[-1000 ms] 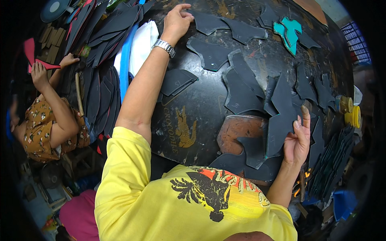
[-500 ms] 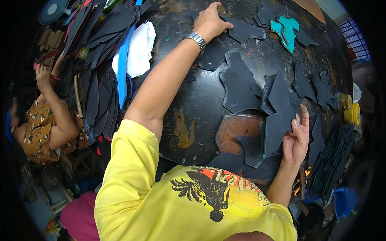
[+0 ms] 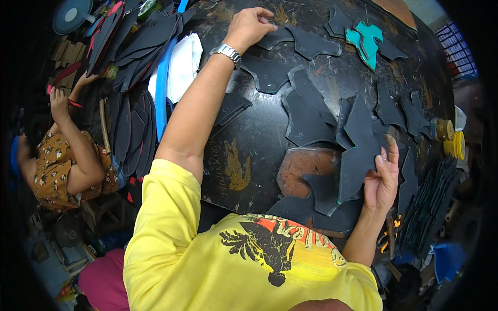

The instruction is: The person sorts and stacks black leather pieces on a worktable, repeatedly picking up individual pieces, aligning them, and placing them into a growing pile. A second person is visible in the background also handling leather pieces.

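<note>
At the far side of the table, my left hand (image 3: 250, 28) hovers with fingers loosely bent and apart, nothing visible in them. Just right of it lie a dark flat piece (image 3: 277, 38) and a curved black cut piece (image 3: 316, 42). My right hand (image 3: 381, 179) is at the near right, palm turned up. Its curled fingers are at the edge of a long black cut piece (image 3: 357, 168), which they seem to hold; one dark-tipped digit sticks up and some fingers are hidden. Several similar pieces (image 3: 308, 119) lie beside it, with a brown board (image 3: 301, 168) partly underneath.
Green cut pieces (image 3: 367, 41) lie at the far right. Yellow-lidded jars (image 3: 455, 146) stand at the right edge, near orange-handled scissors (image 3: 397, 228). Black stacks, a blue strip (image 3: 165, 85) and white cloth (image 3: 184, 65) are at left, where another person (image 3: 72, 166) handles a red strip.
My left hand has moved left, off the black piece its thumb was near, uncovering the dark piece beside it. My right hand stays in place.
</note>
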Demonstrator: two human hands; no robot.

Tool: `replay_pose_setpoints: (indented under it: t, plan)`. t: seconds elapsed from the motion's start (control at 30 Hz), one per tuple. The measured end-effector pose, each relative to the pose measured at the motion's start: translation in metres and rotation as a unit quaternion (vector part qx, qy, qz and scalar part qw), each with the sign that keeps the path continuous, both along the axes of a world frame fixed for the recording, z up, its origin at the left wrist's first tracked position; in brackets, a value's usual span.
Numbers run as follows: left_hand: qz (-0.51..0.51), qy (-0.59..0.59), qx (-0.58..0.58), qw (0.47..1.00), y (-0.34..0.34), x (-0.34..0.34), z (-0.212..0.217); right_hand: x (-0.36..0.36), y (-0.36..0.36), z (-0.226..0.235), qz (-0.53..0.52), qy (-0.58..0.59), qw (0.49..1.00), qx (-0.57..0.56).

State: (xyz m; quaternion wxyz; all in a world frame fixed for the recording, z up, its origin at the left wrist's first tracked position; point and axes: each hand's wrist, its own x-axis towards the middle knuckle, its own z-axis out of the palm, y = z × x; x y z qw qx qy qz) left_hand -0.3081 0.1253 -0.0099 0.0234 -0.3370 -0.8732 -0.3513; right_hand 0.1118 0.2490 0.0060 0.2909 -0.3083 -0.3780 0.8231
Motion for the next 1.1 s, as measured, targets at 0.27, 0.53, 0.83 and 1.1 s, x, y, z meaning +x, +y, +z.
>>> replay_pose_setpoints:
  t: [0.27, 0.53, 0.83, 1.1]
  plan:
    - [-0.039, 0.022, 0.013, 0.999, -0.029, -0.019, -0.021, 0.001, 0.003, -0.003, 0.035, 0.03, 0.999, 0.012]
    - [-0.019, 0.03, 0.105, 0.994, -0.025, -0.028, -0.012, 0.002, 0.002, -0.004, 0.039, 0.034, 0.999, 0.013]
    - [-0.081, -0.237, 0.089, 0.964, 0.02, -0.028, -0.012, 0.003, 0.003, -0.006, 0.035, 0.027, 0.999, 0.016]
    - [-0.088, -0.265, 0.064, 0.958, 0.048, -0.025, -0.025, 0.002, 0.003, -0.006, 0.023, 0.0, 0.999, 0.024]
